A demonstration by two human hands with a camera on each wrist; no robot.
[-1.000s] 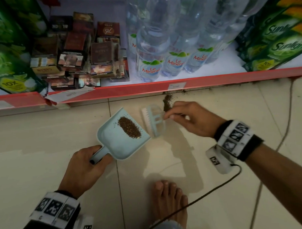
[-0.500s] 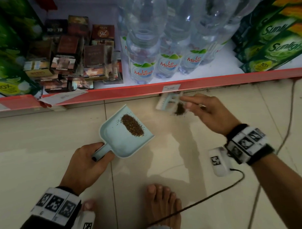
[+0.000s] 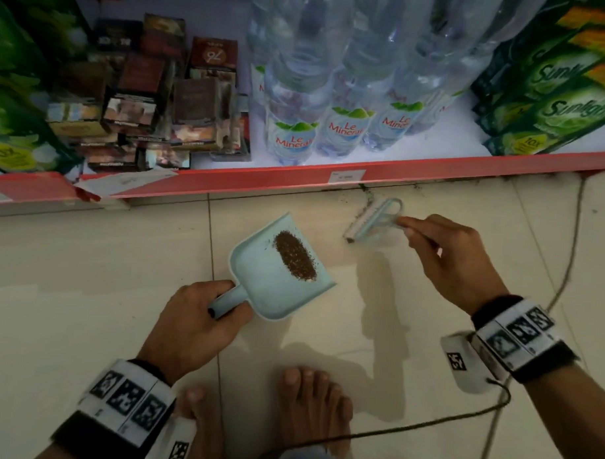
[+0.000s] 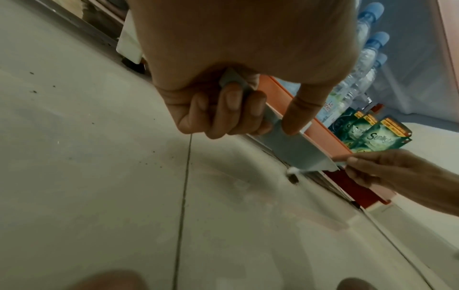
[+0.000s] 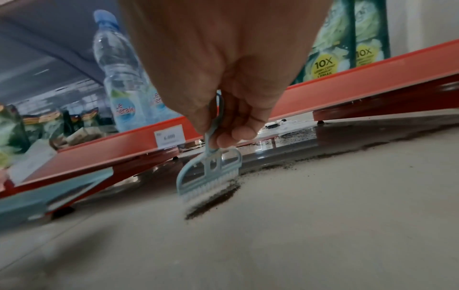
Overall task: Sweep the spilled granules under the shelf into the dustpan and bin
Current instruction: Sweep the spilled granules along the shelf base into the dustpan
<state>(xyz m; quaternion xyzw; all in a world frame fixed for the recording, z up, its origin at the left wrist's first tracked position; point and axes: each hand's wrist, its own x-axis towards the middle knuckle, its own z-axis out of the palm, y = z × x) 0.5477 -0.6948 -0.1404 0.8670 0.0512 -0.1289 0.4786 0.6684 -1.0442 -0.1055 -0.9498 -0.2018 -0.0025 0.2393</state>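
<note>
The person crouches on the tiled floor [image 3: 87, 273] in front of a low red-edged shelf [image 3: 296, 177]. The left hand [image 3: 191, 325] has its fingers [image 4: 232, 109] wrapped round the handle of a pale blue dustpan [image 3: 258, 282], with the thumb laid along the top of the handle. The pan is held just in front of the shelf, its open lip pointing toward the right hand, and a dark oval heap of granules [image 3: 295, 256] lies inside it near the lip.

The right hand [image 3: 454, 258] pinches the thin handle of a small pale blue brush [image 3: 373, 219] between thumb and fingertips [image 5: 238, 135]. The brush head sits close to the shelf's front edge, to the right of the dustpan and apart from it, with its white bristles down on the tile. From the right wrist view a dark streak of loose granules [image 5: 213, 200] lies right against the bristles, and more of the spill [image 5: 298, 137] is scattered back along the floor beneath the shelf.

On the shelf stand clear water bottles [image 3: 294, 126], green pouches [image 3: 552, 100] at the right and stacked small boxes [image 3: 144, 114] at the left. A bare foot [image 3: 315, 408] rests on the tile below the dustpan, and a dark cable [image 3: 407, 428] trails across the floor from the right wrist.
</note>
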